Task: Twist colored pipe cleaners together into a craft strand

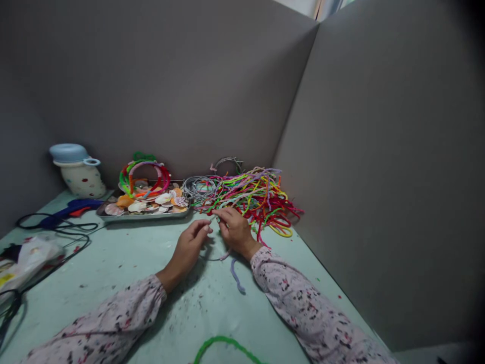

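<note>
My left hand (189,246) and my right hand (235,231) meet over the middle of the table, both with pinched fingers. A thin grey wire runs between their fingertips, and its curved lower part (209,259) hangs below them. Part of the wire is hidden by my hands. Near my right wrist, a short pale pink fuzzy piece (226,255) sits on the wire. Just below, a lavender pipe cleaner (237,278) lies loose on the table. A green pipe cleaner (223,339) curves at the front edge of view.
Behind my hands lies a heap of coloured pipe cleaners (261,194) beside coiled grey wire (202,188). A metal tray (147,218) holds seashells and fuzzy coloured hoops (166,177). Leftward are a bottle (81,177), a blue glue gun (62,212), black cord (71,255) and a plastic bag (36,258). Grey partitions (170,86) surround the table.
</note>
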`<state>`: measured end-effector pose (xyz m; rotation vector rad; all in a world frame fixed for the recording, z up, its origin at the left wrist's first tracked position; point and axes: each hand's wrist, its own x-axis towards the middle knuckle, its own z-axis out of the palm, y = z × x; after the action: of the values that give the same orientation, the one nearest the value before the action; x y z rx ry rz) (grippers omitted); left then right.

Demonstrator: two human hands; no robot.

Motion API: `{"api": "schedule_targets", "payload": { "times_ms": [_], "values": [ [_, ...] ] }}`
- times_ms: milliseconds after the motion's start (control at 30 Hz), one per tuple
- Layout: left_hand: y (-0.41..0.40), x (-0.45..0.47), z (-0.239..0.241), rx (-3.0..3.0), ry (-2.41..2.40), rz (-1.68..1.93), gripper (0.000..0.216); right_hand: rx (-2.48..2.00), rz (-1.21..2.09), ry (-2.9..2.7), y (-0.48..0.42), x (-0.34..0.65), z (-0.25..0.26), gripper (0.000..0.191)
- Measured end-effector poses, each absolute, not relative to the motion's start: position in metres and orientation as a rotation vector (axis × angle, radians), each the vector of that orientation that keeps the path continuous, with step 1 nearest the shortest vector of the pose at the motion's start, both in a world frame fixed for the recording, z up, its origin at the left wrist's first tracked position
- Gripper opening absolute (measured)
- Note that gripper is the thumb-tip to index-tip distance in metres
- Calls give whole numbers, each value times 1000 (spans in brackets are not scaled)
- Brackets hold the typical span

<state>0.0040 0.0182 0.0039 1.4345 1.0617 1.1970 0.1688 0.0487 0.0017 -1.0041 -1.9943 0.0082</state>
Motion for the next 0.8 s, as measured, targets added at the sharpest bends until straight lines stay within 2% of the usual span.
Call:
{"api": "schedule_targets", "payload": {
  "times_ms": [433, 533, 633, 800],
  "values": [
    [27, 1, 3, 1232, 1024, 1139, 35, -887, 148, -2147, 37, 169, -1, 47],
    [26, 2, 5, 1233, 1039, 1143, 28, -1015, 87, -2079, 56, 188, 0, 41],
    [25, 0, 6, 1266, 1071, 1175, 19, -1149, 35, -1975, 83, 219, 1, 44],
    [24, -4, 9, 1152, 1034, 1397, 12, -1389, 83, -1715, 123, 276, 3, 43]
  ]
}}
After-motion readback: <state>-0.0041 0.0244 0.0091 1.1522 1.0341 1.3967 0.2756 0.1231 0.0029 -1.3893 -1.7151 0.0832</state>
